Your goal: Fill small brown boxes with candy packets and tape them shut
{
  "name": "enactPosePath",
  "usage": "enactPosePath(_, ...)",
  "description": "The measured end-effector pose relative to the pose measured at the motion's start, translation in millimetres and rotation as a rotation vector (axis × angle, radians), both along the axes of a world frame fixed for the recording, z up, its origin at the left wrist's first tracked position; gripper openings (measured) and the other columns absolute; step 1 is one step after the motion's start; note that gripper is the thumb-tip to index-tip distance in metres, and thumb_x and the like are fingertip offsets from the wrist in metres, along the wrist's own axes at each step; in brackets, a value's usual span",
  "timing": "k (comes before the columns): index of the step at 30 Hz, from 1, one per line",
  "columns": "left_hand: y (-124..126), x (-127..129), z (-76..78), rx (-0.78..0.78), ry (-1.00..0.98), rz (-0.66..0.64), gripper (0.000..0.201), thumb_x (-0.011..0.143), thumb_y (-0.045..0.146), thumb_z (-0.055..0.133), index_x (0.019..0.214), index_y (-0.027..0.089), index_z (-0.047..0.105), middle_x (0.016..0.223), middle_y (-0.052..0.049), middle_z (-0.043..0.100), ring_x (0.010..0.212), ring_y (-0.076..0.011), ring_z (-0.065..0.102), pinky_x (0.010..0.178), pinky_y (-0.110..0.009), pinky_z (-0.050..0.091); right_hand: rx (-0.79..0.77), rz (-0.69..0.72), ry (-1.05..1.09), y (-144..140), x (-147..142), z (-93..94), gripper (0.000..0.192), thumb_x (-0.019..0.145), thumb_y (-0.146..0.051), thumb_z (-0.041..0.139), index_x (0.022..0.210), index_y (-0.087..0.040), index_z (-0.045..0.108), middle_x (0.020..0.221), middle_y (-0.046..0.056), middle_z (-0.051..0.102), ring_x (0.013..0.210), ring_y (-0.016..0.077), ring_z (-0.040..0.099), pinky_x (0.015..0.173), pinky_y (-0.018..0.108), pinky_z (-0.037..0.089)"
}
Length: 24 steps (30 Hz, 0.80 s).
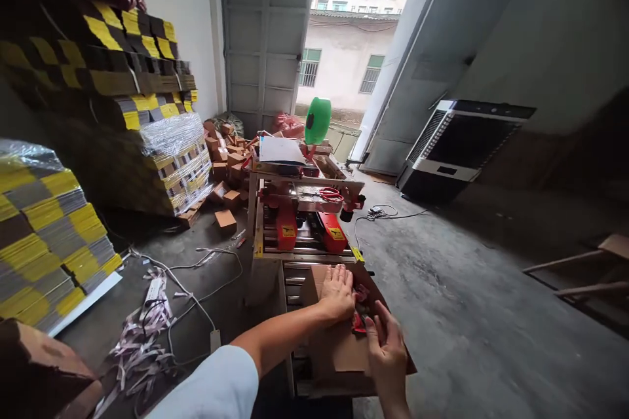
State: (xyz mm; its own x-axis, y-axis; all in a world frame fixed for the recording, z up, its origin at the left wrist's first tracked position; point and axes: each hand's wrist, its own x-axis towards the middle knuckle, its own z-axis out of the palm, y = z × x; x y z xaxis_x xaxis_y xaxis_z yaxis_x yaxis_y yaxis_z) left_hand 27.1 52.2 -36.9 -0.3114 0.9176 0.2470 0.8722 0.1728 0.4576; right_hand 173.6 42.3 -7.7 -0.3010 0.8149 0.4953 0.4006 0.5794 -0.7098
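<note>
A brown cardboard box [324, 360] stands in front of me on the rollers, its top partly unclosed. My left hand [338, 293] lies flat on the box's left flap, fingers stretched out. At the box's right side is my right hand [388, 344], its thumb and fingers apart and slightly bent, beside the right flap. Between the hands, red and dark contents [360, 319] show through the gap; their kind cannot be made out. Just beyond the box is a carton-sealing machine [304, 236] with red side parts and a green tape roll [318, 120] on top.
Steel rollers [293, 281] run under the box. Cables and shredded strips [147, 340] lie on the left floor. Stacked yellow-and-grey flat cartons [49, 229] stand left, with small boxes [225, 221] heaped behind. An air cooler [457, 150] stands right, near the open door.
</note>
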Motion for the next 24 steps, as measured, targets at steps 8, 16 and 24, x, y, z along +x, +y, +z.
enactPosePath(8,11,6,-6.1,0.021,0.004,0.005,0.066,0.097,0.038,0.042,0.153,0.004,0.039,0.16,-0.022,0.031,0.153,-0.0321,0.026,0.126,-0.057,0.019,-0.324,-0.172,-0.744,33,5,51.0,0.063,0.08,-0.058,0.051,0.116,-0.008,0.066,0.106,0.025,0.07,0.106,0.0417,0.067,0.09,0.05,0.052)
enactPosePath(16,-5,-5,12.0,0.272,-0.436,0.187,0.057,0.1,0.029,0.034,0.154,0.013,0.037,0.154,-0.014,0.047,0.146,-0.0219,0.041,0.125,-0.041,0.029,-0.12,-0.334,-1.214,-58,-38,17.5,0.075,0.1,-0.056,0.037,0.16,-0.013,0.023,0.158,0.027,0.032,0.139,0.0475,0.041,0.104,0.062,0.038)
enactPosePath(24,-16,-13,24.3,0.109,-0.143,-0.036,0.044,0.095,0.015,0.042,0.134,0.012,0.061,0.157,-0.018,0.042,0.153,-0.0325,0.024,0.127,-0.054,0.016,-0.033,-0.179,-1.129,-65,-11,13.2,0.079,0.092,-0.065,0.055,0.159,-0.035,0.027,0.166,0.014,0.021,0.145,0.0361,0.032,0.11,0.054,0.032)
